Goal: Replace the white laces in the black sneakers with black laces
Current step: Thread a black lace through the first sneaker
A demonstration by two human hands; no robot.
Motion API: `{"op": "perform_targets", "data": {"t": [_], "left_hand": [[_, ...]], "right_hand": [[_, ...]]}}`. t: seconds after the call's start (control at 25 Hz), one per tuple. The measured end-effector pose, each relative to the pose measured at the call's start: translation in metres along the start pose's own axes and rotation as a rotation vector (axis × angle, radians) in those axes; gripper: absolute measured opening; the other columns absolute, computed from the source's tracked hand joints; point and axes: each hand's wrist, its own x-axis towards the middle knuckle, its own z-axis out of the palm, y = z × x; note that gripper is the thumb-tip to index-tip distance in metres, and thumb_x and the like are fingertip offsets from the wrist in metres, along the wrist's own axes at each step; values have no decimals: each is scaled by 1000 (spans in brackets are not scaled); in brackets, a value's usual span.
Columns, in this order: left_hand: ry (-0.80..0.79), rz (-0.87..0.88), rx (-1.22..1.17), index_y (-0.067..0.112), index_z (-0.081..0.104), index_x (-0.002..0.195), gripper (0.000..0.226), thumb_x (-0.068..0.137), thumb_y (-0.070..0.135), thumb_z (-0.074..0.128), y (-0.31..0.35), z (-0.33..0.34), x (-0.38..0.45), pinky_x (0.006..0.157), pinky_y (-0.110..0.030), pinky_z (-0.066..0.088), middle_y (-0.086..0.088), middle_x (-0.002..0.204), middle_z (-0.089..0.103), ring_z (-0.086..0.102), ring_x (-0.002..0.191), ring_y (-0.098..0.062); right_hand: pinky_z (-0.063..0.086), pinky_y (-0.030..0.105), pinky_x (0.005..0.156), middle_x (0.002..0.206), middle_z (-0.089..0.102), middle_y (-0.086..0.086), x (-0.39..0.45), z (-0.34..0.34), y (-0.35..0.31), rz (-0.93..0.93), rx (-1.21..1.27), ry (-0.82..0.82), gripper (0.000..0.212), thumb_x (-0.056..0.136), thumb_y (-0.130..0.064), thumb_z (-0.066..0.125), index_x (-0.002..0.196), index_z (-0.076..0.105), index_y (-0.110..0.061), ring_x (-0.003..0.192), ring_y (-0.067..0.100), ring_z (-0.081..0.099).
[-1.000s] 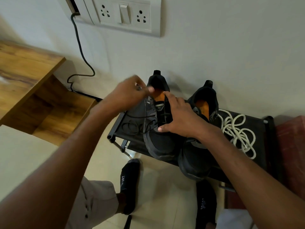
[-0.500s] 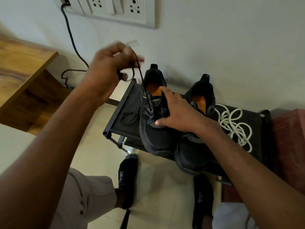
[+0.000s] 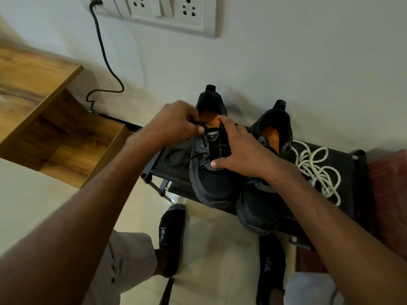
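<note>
1. Two black sneakers stand side by side on a low black shoe rack (image 3: 343, 164) against the wall, toes toward the person.
2. The left sneaker (image 3: 209, 177) has an orange insole and a black lace (image 3: 193, 157) threaded partway through its eyelets; loose loops of this lace trail off the shoe's left side onto the rack.
3. The left hand (image 3: 174, 124) hovers over the sneaker's collar with its fingers curled, pinching one end of the black lace.
4. The right hand (image 3: 240, 150) rests on the same sneaker with its fingers spread and fairly straight: the forefinger reaches up by the tongue, the thumb lies across the vamp. It grips nothing.
5. The right sneaker (image 3: 264, 205) sits just beside it, partly under the right forearm; whether it carries a lace cannot be told.
6. The white laces (image 3: 317, 170) lie in a loose tangle on the rack, to the right of the right sneaker.
7. A wooden desk (image 3: 33, 89) stands to the left, and a dark cable (image 3: 103, 51) hangs from a wall socket panel (image 3: 176, 16).
8. The person's feet, in black socks (image 3: 171, 234), are on the tiled floor.
</note>
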Motion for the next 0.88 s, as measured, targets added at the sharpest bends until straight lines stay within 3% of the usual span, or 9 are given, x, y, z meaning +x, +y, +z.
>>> {"op": "perform_targets", "data": {"t": [0.08,0.16,0.28,0.44,0.56,0.64,0.68,0.76,0.88], "left_hand": [[72,-21,-207,10,69,95,20,101,29,65,2,-9,-1,58,-27,41,-5,80,65,55,67,-16],[29,-57,-367,6,67,102,26,106,30,56,4,-12,-4,53,-23,44,-7,89,73,56,64,-14],[-40,-96,-288,6,67,97,36,110,33,47,3,-7,-5,62,-26,49,-9,90,77,67,70,-15],[92,-168,-180,3,65,95,43,108,40,48,-7,-3,4,80,-44,58,-14,90,75,72,88,-30],[169,-163,13,5,62,92,42,106,43,52,-15,-2,8,77,-46,56,-14,90,70,68,87,-34],[190,-172,76,6,61,89,42,106,43,51,-17,-3,7,73,-43,52,-13,88,70,67,86,-33],[179,-181,81,6,61,89,42,106,43,51,-17,-3,7,75,-44,54,-13,88,71,68,86,-32],[138,-232,-91,6,62,93,38,107,39,51,-12,-4,5,76,-41,58,-16,91,74,72,85,-30],[-9,-404,-623,2,57,111,35,111,34,44,2,-6,0,78,-39,60,-19,93,78,77,85,-28]], "right_hand": [[40,52,116,160,29,14,0,0,0,4,-1,4,122,81,-46,86,163,-5,-43,145,36,37],[40,53,116,160,29,14,1,0,0,6,-8,12,124,79,-47,87,163,-4,-42,146,37,36],[40,52,116,158,29,14,1,0,-4,8,-30,43,125,77,-46,89,163,1,-38,146,37,34],[43,48,113,151,29,10,-5,2,-13,-13,-79,143,120,75,-43,91,162,11,-30,142,34,34],[50,38,100,129,45,-2,-12,6,-27,-191,6,196,85,83,-33,85,150,33,-30,119,20,52],[54,35,88,103,54,-12,-18,11,-38,-238,-25,130,50,96,-35,72,140,49,-33,96,13,61],[55,36,86,101,59,-11,-19,14,-41,-230,-101,91,39,101,-39,65,138,53,-35,94,15,65],[52,33,79,107,68,-7,-19,21,-41,-190,-218,34,26,104,-46,56,128,60,-36,94,19,66],[38,25,60,83,60,-12,-17,20,-38,-134,-152,64,20,103,-52,56,99,61,-33,75,11,58]]}}
